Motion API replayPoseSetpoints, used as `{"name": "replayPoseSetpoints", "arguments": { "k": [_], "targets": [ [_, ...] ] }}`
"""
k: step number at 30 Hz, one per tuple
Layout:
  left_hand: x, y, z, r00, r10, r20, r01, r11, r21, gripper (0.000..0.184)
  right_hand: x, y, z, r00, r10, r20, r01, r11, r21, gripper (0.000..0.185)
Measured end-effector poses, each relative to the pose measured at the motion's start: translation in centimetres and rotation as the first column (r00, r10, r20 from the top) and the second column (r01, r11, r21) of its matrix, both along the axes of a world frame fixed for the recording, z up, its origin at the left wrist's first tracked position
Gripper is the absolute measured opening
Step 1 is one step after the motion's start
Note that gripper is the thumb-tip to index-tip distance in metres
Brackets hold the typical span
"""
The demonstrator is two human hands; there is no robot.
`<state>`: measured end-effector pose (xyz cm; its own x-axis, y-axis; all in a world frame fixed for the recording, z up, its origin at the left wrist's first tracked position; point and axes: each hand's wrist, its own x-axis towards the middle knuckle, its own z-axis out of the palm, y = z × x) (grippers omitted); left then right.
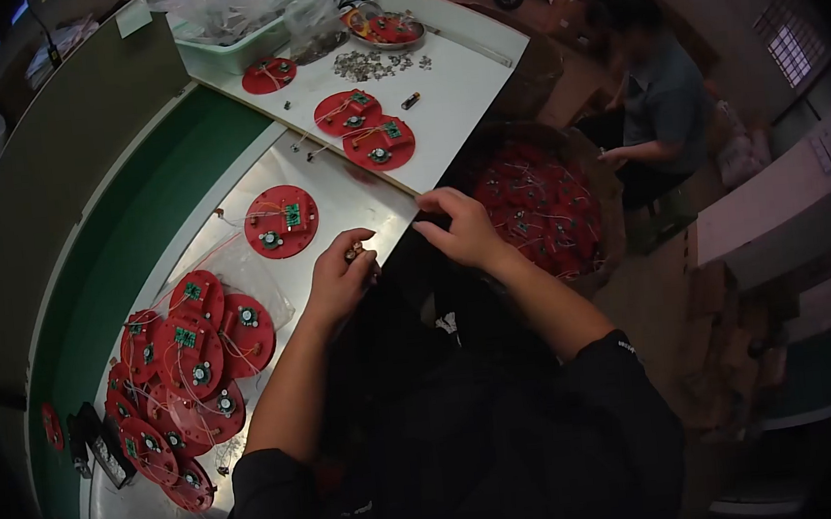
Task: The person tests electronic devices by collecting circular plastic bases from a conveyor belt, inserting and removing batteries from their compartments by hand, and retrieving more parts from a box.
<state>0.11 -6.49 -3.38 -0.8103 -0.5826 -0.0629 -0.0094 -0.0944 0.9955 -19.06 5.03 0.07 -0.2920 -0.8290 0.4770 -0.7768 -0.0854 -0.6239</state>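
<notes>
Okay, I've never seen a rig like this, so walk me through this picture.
There is no robot: these are a person's bare hands, seen from one camera worn on the head. The left hand holds small metallic pieces; the right hand, near the white board's corner, shows nothing held. On the metal tabletop lie red discs with green circuit boards, many piled up. The white board bears more discs, loose metal parts and a pale green tub. Another person is nearby.

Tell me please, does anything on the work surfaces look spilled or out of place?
Possibly the small metal pieces: they lie loose on the white board, a few straying from the heap. Nothing looks clearly damaged.
</notes>
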Motion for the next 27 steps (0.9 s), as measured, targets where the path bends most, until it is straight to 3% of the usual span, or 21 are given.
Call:
{"name": "replayPoseSetpoints", "arguments": {
  "k": [3,7,9,12,14,15,17,18,19,21,22,26,27],
  "targets": [
    [0.2,0.1,0.3,1.000,-0.008,-0.027,0.009,1.000,0.029,0.021,-2.5,4.0,-2.3,0.963,-0.134,0.235,0.120,0.990,0.073,0.026],
    [0.2,0.0,-0.2,0.999,-0.023,-0.036,0.026,0.996,0.086,0.018,-6.5,2.5,-1.6,0.956,-0.201,0.214,0.191,0.979,0.067,0.024],
    [0.2,0.0,0.2,0.996,0.025,-0.090,-0.006,0.978,0.209,0.016,-8.8,-0.7,-1.1,0.972,-0.180,0.150,0.172,0.983,0.059,0.023],
    [0.2,-0.4,-0.1,0.986,0.038,-0.163,0.010,0.958,0.288,0.015,-11.6,-7.0,-0.6,0.973,-0.204,-0.110,0.208,0.978,0.029,0.026],
    [0.2,-0.6,-0.4,0.987,0.036,-0.155,0.010,0.958,0.286,0.015,-13.0,-10.7,-0.6,0.944,-0.191,-0.269,0.186,0.981,-0.046,0.029],
    [0.2,-0.6,-0.3,0.990,0.041,-0.134,-0.001,0.959,0.284,0.015,-13.9,-12.4,-0.7,0.948,-0.173,-0.268,0.165,0.985,-0.052,0.029],
    [0.2,-0.9,-0.6,0.988,0.049,-0.149,-0.003,0.956,0.293,0.015,-15.6,-15.0,-1.4,0.862,-0.068,-0.502,0.084,0.996,0.008,0.028],
    [0.2,-0.9,-0.7,0.988,0.036,-0.153,0.010,0.956,0.293,0.015,-16.3,-15.7,-1.4,0.843,0.017,-0.538,0.074,0.986,0.147,0.029],
    [0.2,-0.9,-0.7,0.988,0.025,-0.156,0.022,0.955,0.294,0.015,-16.5,-15.9,-1.0,0.847,0.036,-0.530,0.052,0.987,0.150,0.029],
    [0.3,-1.0,-0.6,0.993,0.039,-0.115,-0.006,0.963,0.270,0.015,-17.0,-16.4,-0.6,0.805,0.100,-0.585,0.148,0.921,0.360,0.028],
    [0.3,-1.0,-0.5,0.994,0.029,-0.107,-0.001,0.966,0.257,0.015,-17.4,-16.8,-1.3,0.780,0.049,-0.624,0.186,0.934,0.306,0.034],
    [-0.2,-0.7,-0.5,0.989,0.054,-0.135,-0.013,0.958,0.288,0.016,-18.5,-15.1,-1.4,0.826,-0.033,-0.563,0.207,0.946,0.249,0.031],
    [0.0,-0.4,-0.4,0.985,0.087,-0.151,-0.033,0.944,0.329,0.016,-18.7,-14.1,-1.5,0.967,-0.061,-0.246,0.125,0.960,0.252,0.029]
  ]
}}
